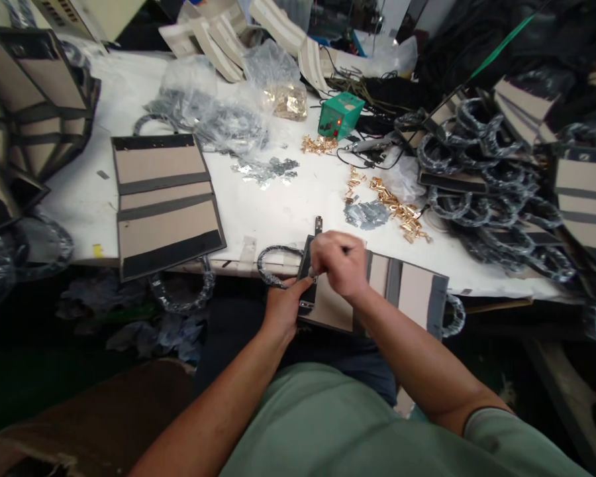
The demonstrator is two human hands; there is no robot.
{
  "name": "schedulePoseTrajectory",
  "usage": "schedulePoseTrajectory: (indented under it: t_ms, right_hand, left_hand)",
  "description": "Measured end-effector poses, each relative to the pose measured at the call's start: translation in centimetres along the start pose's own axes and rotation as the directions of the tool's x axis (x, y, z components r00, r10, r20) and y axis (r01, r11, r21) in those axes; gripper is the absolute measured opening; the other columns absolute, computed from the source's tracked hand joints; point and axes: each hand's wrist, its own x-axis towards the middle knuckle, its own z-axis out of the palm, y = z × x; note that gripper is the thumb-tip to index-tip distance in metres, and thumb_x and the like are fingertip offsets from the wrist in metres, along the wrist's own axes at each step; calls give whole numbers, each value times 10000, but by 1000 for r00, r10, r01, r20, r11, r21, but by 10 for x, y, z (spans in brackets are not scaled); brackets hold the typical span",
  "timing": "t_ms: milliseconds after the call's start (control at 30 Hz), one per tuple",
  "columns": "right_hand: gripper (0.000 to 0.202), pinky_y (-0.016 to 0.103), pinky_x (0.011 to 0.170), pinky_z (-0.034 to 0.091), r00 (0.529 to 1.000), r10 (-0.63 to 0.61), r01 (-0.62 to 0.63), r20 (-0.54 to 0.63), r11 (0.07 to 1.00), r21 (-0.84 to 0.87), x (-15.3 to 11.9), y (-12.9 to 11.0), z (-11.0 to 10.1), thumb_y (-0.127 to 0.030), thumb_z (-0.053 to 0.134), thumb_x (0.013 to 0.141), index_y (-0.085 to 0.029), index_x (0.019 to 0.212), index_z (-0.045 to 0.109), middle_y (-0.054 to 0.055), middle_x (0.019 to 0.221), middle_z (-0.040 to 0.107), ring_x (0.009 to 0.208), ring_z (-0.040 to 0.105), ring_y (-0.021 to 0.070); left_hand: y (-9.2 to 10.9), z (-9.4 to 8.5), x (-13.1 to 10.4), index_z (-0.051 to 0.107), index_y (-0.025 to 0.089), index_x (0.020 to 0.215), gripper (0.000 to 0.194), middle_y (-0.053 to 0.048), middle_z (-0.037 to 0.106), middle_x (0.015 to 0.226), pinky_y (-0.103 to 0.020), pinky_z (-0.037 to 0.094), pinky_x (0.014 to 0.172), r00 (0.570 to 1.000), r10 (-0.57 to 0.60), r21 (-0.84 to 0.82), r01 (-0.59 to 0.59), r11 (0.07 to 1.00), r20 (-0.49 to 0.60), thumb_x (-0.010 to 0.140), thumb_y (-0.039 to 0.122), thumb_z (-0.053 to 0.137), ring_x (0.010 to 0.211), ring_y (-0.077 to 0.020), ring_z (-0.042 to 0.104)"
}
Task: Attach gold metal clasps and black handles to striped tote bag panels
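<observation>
Tabletop: white (268, 215), crowded towards the back and right with bags, metal bits and cords.
Green box: set near the back (340, 116), a red light showing on its front.
Gold clips: scattered at the right (407, 213), with more by the box.
Silver plates: heaped just beside those clips (367, 214).
Clear bags: slumped at the back left (228, 122).
Spare panel: laid open at the left (163, 165), its lower edge at the tabletop's front.
Left stack: layered panels, piled up (40, 83).
Right pile: wrapped loops and panels, heaped high (487, 159).
In the way: the panel's middle is partly covered by the right hand and forearm.
Right hand: curled closed over the dark strip (340, 262); what is pinched, if anything, can't be told.
Left hand: clasped on the panel's left end (283, 306), thumb on top.
Panel: held at the tabletop's front edge (335, 310), beige with dark bands, a metal fitting seen at its near left corner, a loop at each end.
</observation>
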Motion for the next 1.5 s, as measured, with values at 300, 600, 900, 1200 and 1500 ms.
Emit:
schedulePoseTrajectory:
  t_ms: [300, 600, 900, 1200, 1500]
  right_hand:
    - [198, 256, 667, 416, 988, 143, -56, 52, 660, -749, -2, 2, -58, -395, 685, 910, -216, 891, 767, -2, 794, 693, 713, 609, 134]
    - [311, 280, 721, 431, 942, 322, -5, 96, 298, -954, -5, 20, -58, -470, 529, 1015, -340, 1187, 753, 14, 1143, 706, 971, 677, 182]
    - [417, 298, 745, 441, 937, 338, 5, 93, 253, -967, -9, 18, -52, -471, 388, 1061, -292, 1118, 759, 54, 1163, 694, 1007, 660, 205]
    - [366, 302, 763, 442, 951, 309, -97, -9, 272, -957, -7, 23, -48, -457, 440, 1041, -295, 1110, 760, 50, 1153, 702, 997, 669, 215]
    - [320, 330, 796, 446, 960, 278, -46, 14, 208, -977, -22, 16, -37, -387, 444, 1033, -232, 1057, 722, 73, 1019, 701, 956, 663, 235]
  left_hand:
    - [0, -1, 2, 784, 89, 803, 311, -104, 764, 698, -296, 561, 589, 1000, -12, 23, 12, 1000, 9, 579, 293, 856, 584, -213, 707]
    - [3, -25, -18, 711, 127, 1054, 441, -114, 765, 962, -329, 576, 751, 996, 74, 237, -84, 968, 53, 716, 398, 795, 881, -249, 732]
    - [47, -24, -17, 509, 179, 1445, 532, -147, 534, 1515, -512, 338, 1219, 446, 517, 652, -681, -334, 730, 939, 331, 579, 1472, -312, 410]
    - [60, 1, 29, 546, 153, 1447, 543, -121, 508, 1552, -506, 348, 1186, 558, 293, 619, -586, -523, 776, 968, 405, 518, 1406, -304, 501]
    - [73, 4, 29, 581, 189, 1406, 530, -104, 582, 1489, -476, 398, 1122, 579, 262, 622, -607, -494, 772, 937, 437, 578, 1359, -291, 544]
